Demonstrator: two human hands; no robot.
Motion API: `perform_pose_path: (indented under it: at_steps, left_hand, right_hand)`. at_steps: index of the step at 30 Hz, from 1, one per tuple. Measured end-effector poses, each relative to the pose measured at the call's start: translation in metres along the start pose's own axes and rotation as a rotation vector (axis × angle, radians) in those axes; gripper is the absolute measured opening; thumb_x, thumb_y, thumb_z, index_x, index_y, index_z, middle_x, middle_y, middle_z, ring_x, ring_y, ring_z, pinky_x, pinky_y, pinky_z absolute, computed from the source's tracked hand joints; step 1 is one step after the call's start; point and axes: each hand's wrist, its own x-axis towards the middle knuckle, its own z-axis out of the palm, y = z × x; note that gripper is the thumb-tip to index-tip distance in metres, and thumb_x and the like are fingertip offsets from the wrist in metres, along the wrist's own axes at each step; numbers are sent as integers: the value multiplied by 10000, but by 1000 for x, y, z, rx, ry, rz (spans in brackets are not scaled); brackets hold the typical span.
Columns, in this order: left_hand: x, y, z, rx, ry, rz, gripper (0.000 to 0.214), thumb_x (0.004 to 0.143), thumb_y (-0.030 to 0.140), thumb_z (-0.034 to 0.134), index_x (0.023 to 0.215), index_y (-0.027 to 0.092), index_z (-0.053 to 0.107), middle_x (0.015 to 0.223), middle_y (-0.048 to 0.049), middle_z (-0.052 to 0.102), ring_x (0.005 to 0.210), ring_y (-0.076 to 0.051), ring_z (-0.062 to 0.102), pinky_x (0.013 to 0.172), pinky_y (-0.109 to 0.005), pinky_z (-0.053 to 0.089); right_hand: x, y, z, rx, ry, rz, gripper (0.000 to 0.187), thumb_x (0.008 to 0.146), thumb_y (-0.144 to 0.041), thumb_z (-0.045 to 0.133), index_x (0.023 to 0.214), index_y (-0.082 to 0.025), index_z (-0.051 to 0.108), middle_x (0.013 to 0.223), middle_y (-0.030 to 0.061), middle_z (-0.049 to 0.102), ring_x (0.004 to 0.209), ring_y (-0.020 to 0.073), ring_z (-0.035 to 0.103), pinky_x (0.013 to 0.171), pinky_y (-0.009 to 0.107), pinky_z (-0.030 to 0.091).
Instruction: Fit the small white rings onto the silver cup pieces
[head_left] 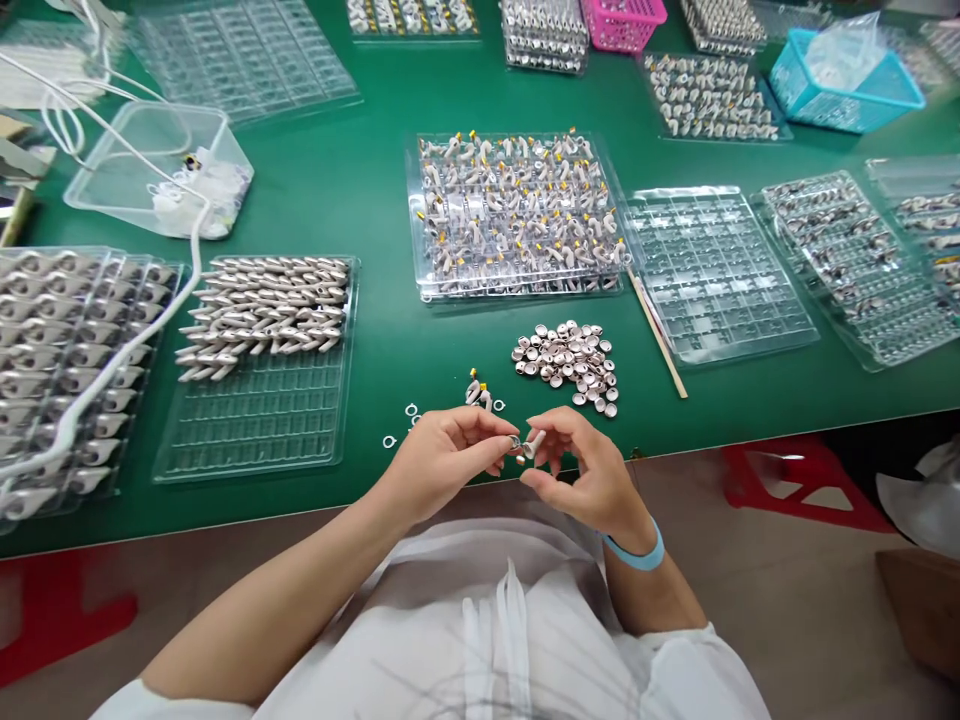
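My left hand (450, 450) is closed, pinching a small shiny ring-like part (514, 441) between thumb and fingertips. Close against it, my right hand (589, 465) grips a small pale curved piece (534, 444) with an orange tip, held above the table's front edge. Just beyond my left hand lie a couple of similar curved pieces with yellow tips (480, 392). Several thin white rings (389, 441) are scattered beside them. A pile of small round metal cups (574, 360) lies past my right hand.
Ahead stands a stacked clear tray of yellow-tipped pieces (517, 215). An unfilled clear tray (720, 270) and a thin stick (660, 345) are to its right. Trays of metal parts (262, 310), a clear bin (157, 130) and a white cable (127, 350) occupy the left.
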Motion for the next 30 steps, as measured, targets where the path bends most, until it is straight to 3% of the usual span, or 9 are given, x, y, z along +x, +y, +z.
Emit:
perform_pose_path:
  at_steps: [2, 6, 13, 20, 25, 30]
  left_hand:
    - [3, -1, -4, -19, -32, -44, 145, 757, 262, 747, 817, 133, 720, 724, -26, 728, 569, -93, 599, 570, -198, 501]
    - [7, -7, -7, -55, -101, -99, 115, 751, 241, 730, 769, 132, 698, 688, -19, 711, 537, -75, 554, 534, -185, 445]
    - [7, -6, -3, -95, -144, -129, 108, 721, 228, 711, 728, 124, 681, 607, -1, 660, 507, -67, 504, 515, -188, 397]
    - [6, -6, 1, -139, -100, -90, 190, 730, 283, 750, 804, 121, 681, 662, 5, 665, 538, -83, 548, 572, -222, 469]
    - [3, -6, 4, -150, -117, -99, 246, 746, 312, 772, 876, 130, 668, 684, 8, 671, 575, -94, 588, 611, -233, 513]
    - [2, -6, 2, -48, -152, -52, 241, 802, 367, 733, 864, 136, 704, 784, -35, 694, 713, -133, 630, 630, -232, 529]
  right_hand:
    - [-2, 3, -5, -77, -24, -127, 518, 843, -161, 689, 1304, -309, 505, 1110, 46, 581, 796, 133, 607, 631, 264, 535]
    - [-5, 7, -10, -289, -39, -315, 511, 894, -58, 580, 1311, -349, 532, 1241, 70, 549, 890, 144, 620, 732, 306, 562]
    - [-6, 8, -7, -403, 10, -430, 519, 889, -80, 617, 1351, -306, 546, 1095, 78, 641, 891, 174, 635, 757, 330, 569]
    - [-8, 4, 4, -291, 149, -323, 490, 921, -91, 582, 1358, -310, 566, 1049, 80, 650, 926, 188, 640, 719, 316, 578]
    - [-13, 4, 9, -74, 264, -32, 252, 916, -157, 626, 1124, -274, 708, 959, 43, 693, 837, 160, 670, 711, 280, 592]
    - [-15, 4, 13, 220, 275, 202, 125, 915, -248, 645, 1011, -257, 724, 920, 17, 711, 728, 135, 692, 653, 245, 602]
